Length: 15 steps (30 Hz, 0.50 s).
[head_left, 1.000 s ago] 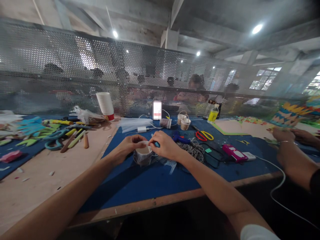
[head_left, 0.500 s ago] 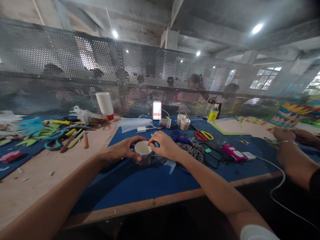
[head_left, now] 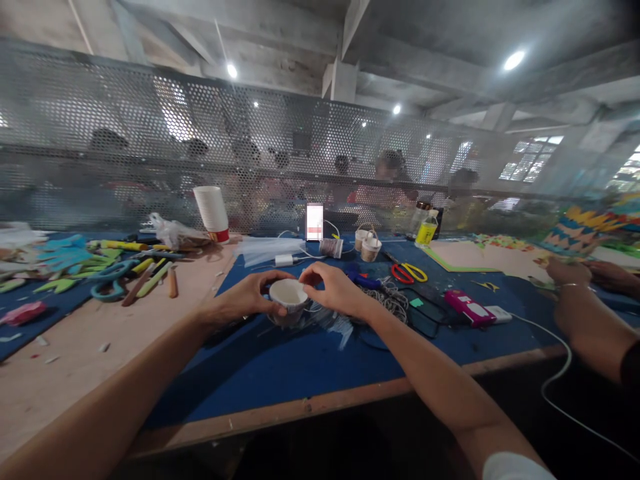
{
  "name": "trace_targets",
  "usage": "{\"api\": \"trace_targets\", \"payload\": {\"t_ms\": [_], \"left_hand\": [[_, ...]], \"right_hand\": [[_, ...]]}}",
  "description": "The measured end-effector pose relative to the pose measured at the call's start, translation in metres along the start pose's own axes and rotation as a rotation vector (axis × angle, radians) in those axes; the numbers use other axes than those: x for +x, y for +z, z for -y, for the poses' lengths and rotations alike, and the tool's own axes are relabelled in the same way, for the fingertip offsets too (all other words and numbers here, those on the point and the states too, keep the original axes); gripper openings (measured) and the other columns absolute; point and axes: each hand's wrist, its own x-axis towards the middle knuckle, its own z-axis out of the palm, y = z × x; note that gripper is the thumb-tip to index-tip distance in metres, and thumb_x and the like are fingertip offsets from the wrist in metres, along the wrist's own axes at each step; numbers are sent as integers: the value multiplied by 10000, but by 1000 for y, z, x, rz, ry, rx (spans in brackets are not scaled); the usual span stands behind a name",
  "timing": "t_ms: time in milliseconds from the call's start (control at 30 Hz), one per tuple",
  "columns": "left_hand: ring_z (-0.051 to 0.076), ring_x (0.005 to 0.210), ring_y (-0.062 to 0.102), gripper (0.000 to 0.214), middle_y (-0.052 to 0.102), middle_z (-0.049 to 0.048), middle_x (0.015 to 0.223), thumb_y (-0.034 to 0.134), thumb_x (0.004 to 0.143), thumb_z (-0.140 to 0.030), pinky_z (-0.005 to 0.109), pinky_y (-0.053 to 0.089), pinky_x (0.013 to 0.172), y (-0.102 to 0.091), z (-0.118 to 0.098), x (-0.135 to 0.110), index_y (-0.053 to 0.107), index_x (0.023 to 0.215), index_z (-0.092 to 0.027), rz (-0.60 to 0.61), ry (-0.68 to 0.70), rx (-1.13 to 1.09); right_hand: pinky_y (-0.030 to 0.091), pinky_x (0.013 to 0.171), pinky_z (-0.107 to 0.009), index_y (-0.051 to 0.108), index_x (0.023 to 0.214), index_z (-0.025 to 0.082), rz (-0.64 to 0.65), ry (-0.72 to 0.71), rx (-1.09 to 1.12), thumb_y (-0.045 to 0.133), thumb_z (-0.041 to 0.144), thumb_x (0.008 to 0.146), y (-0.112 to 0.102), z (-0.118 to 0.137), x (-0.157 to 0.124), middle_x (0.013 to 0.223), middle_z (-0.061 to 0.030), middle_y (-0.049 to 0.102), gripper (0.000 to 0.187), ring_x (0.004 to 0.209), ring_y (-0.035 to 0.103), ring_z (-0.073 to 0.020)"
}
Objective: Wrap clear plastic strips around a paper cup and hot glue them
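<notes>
A pale paper cup (head_left: 289, 293) stands upright over the blue mat, its open top facing me and its outer wall greyish lower down. From the left, my left hand (head_left: 255, 293) curves round it, thumb on the near side and fingers behind. My right hand (head_left: 330, 290) is closed in a pinch at the cup's right rim; what lies between those fingertips is hidden. Just right of that hand are a blue-handled tool (head_left: 361, 277) and a tangle of grey cord (head_left: 390, 303). Behind sit small cup baskets with handles (head_left: 371, 249) and a spool of thread (head_left: 331, 248).
At left lie scissors (head_left: 113, 277), wooden-handled tools and cut foam pieces, with stacked paper cups (head_left: 211, 213) behind. On the right are red-yellow scissors (head_left: 409, 273), a magenta box (head_left: 469, 308) with a white cable, a yellow-labelled bottle (head_left: 427, 231) and another person's hands (head_left: 567, 272).
The cup has tilted or turned slightly, its opening showing wider. My right fingers have shifted a little at its rim, and the blue bit beside them is no longer visible.
</notes>
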Motion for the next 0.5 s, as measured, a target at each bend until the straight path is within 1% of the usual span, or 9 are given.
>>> {"api": "trace_targets", "payload": {"t_ms": [100,200,267,333,400,467,500], "left_hand": [[268,1088,656,693,707,83,1196,870,621,-272,394,499,967,2,-3,-1,634,1272,-241,-42,27,1],[273,1093,655,726,701,89,1217,875,608,-261,397,501,967,5,-10,-4,626,1290,-241,-93,44,9],[266,1096,655,732,694,91,1240,871,620,-254,387,503,962,7,-17,-7,615,1305,-244,-107,41,-12],[260,1091,660,722,702,84,1227,874,613,-241,373,509,950,8,-22,-10,626,1291,-245,-117,43,-55],[258,1084,666,707,722,69,1182,883,591,-231,361,517,935,8,-26,-13,651,1258,-250,-143,39,-117],[258,1064,677,690,741,56,1137,894,563,-231,346,530,908,6,-29,-16,678,1217,-258,-187,18,-186],[258,1055,682,677,746,53,1129,898,556,-238,338,536,892,5,-29,-17,690,1200,-262,-213,6,-218]], "right_hand": [[520,805,-296,648,973,162,-25,32,26,631,190,867,-2,3,1,951,-42,676,111,849,634,-146],[528,823,-292,666,927,161,-48,15,55,637,181,871,-6,7,1,942,-38,662,67,852,642,-140],[529,841,-292,684,919,161,-55,2,76,633,195,888,-9,10,2,942,-37,659,70,862,648,-138],[526,881,-304,697,976,173,-52,4,114,609,225,921,-12,12,2,989,-44,675,116,916,656,-147],[524,911,-319,675,1098,188,-58,19,189,557,253,964,-14,10,3,1054,-55,691,190,972,663,-156],[534,905,-325,626,1195,191,-77,50,268,503,259,990,-15,4,3,1081,-67,699,249,971,677,-156],[537,898,-324,615,1206,187,-82,67,283,486,249,992,-15,0,4,1087,-72,701,258,958,682,-154]]}}
